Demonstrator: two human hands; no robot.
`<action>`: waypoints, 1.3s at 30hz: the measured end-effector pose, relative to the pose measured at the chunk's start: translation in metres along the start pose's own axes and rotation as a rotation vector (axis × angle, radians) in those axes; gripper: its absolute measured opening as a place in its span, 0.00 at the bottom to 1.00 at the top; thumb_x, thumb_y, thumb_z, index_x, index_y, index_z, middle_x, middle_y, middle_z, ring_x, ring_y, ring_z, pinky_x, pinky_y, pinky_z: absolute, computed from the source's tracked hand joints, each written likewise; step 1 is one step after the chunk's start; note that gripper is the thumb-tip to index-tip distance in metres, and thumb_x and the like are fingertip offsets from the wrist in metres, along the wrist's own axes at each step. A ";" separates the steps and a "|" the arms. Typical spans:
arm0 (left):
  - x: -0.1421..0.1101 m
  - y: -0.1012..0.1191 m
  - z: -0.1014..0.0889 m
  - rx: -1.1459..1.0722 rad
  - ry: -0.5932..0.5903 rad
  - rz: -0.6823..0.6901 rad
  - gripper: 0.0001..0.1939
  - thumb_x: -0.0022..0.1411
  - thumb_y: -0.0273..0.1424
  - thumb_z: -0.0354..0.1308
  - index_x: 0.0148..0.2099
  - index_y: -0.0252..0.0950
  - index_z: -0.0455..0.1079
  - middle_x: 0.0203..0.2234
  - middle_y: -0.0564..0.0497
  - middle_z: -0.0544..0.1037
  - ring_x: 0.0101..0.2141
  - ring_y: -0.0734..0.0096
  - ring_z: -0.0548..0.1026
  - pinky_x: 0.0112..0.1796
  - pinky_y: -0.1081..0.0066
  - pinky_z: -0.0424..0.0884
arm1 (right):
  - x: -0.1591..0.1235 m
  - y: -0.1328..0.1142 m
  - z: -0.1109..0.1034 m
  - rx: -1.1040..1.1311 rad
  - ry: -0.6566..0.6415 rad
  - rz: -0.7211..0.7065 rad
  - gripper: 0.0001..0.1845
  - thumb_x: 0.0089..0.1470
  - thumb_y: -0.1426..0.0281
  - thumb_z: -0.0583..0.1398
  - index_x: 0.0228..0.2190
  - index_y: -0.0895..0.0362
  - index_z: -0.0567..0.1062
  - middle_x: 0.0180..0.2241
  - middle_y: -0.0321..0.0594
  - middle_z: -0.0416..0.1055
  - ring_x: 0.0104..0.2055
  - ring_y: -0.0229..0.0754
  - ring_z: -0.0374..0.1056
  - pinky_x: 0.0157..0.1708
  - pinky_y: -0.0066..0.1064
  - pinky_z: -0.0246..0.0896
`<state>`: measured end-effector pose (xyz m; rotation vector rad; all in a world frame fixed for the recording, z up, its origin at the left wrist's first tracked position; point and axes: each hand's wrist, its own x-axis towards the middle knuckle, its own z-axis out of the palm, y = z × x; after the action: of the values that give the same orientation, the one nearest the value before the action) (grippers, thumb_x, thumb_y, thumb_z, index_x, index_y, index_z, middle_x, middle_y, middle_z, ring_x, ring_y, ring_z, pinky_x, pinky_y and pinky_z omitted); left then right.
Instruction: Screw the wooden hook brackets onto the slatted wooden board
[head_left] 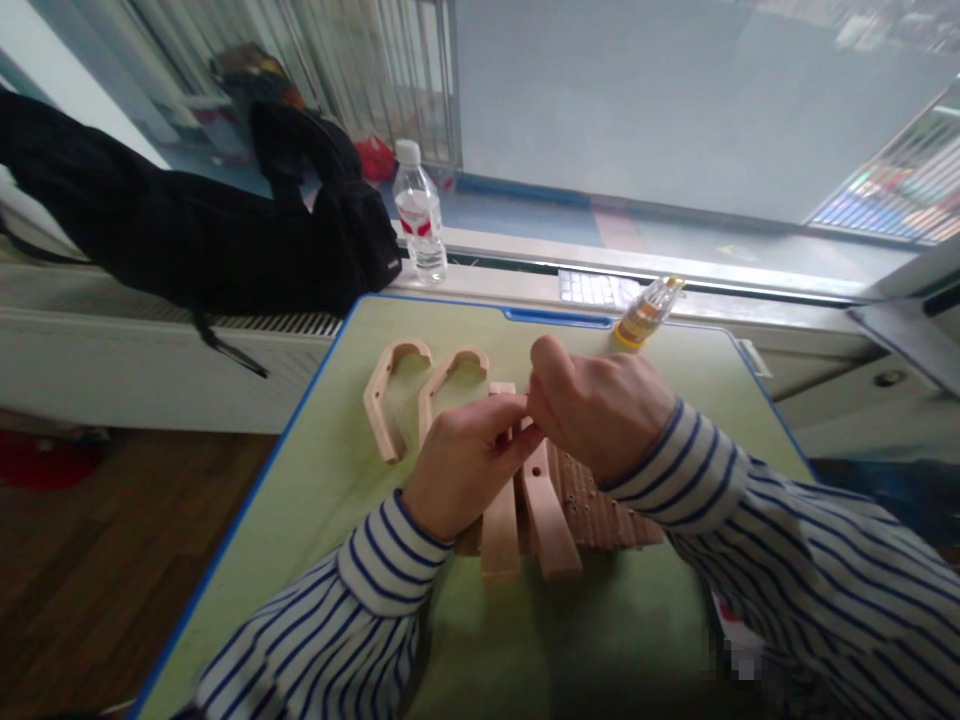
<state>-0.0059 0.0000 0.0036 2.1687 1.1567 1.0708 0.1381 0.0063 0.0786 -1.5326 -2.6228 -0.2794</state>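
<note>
My left hand and my right hand meet over the middle of the table, fingers pinched together. Whatever lies between the fingertips is hidden or too small to make out. Beneath them, two pale wooden pieces lie side by side on a brown ridged board dotted with small holes. The right-hand piece has a dark round hole just below my fingers. Two curved, hook-shaped wooden pieces lie on the table to the left, the nearer one partly behind my left hand.
The light green table has a blue edge. A clear bottle with yellow liquid stands at its back right. On the sill are a water bottle, a black bag and a white printed sheet. A window rises behind.
</note>
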 end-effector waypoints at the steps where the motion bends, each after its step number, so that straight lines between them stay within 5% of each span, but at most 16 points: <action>1: 0.000 0.000 0.000 0.006 0.004 0.006 0.04 0.58 0.28 0.57 0.37 0.36 0.71 0.21 0.55 0.70 0.23 0.76 0.66 0.23 0.76 0.60 | -0.001 -0.002 0.000 0.012 0.002 0.026 0.10 0.57 0.68 0.44 0.35 0.59 0.62 0.20 0.39 0.66 0.16 0.34 0.52 0.19 0.30 0.34; 7: 0.003 0.003 0.000 0.025 0.032 0.048 0.04 0.58 0.29 0.57 0.31 0.35 0.69 0.21 0.56 0.70 0.24 0.77 0.67 0.24 0.76 0.61 | -0.003 0.008 -0.012 0.086 -0.084 -0.019 0.13 0.57 0.65 0.45 0.37 0.60 0.63 0.21 0.40 0.69 0.18 0.34 0.55 0.21 0.30 0.35; 13: 0.002 0.005 -0.002 -0.046 0.022 0.073 0.04 0.58 0.26 0.57 0.38 0.36 0.71 0.24 0.56 0.72 0.23 0.79 0.67 0.26 0.77 0.64 | 0.006 0.031 -0.028 0.104 -0.154 -0.466 0.13 0.57 0.64 0.47 0.36 0.59 0.66 0.28 0.41 0.70 0.24 0.34 0.57 0.24 0.30 0.41; 17: 0.001 0.004 -0.002 -0.007 0.046 0.051 0.02 0.56 0.25 0.58 0.30 0.35 0.69 0.22 0.55 0.72 0.23 0.78 0.67 0.26 0.76 0.63 | 0.016 0.032 -0.017 0.065 -0.112 -0.611 0.11 0.57 0.67 0.46 0.32 0.58 0.65 0.26 0.38 0.67 0.24 0.34 0.53 0.25 0.32 0.42; 24: 0.001 0.003 -0.002 0.019 0.027 0.023 0.03 0.57 0.26 0.57 0.31 0.35 0.72 0.21 0.55 0.72 0.23 0.78 0.67 0.26 0.76 0.63 | 0.016 0.030 0.000 0.088 -0.034 -0.545 0.10 0.56 0.67 0.45 0.32 0.57 0.63 0.22 0.34 0.61 0.21 0.32 0.48 0.23 0.31 0.39; 39: -0.001 0.000 0.003 -0.101 0.014 -0.014 0.06 0.59 0.27 0.57 0.38 0.36 0.75 0.23 0.55 0.74 0.23 0.80 0.67 0.26 0.78 0.63 | 0.005 0.022 -0.003 0.023 -0.018 -0.293 0.16 0.54 0.66 0.43 0.36 0.60 0.65 0.19 0.36 0.63 0.19 0.33 0.45 0.20 0.30 0.38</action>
<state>-0.0038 -0.0007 0.0009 2.0761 1.0979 1.1159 0.1546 0.0203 0.0845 -1.1453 -2.8502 -0.2551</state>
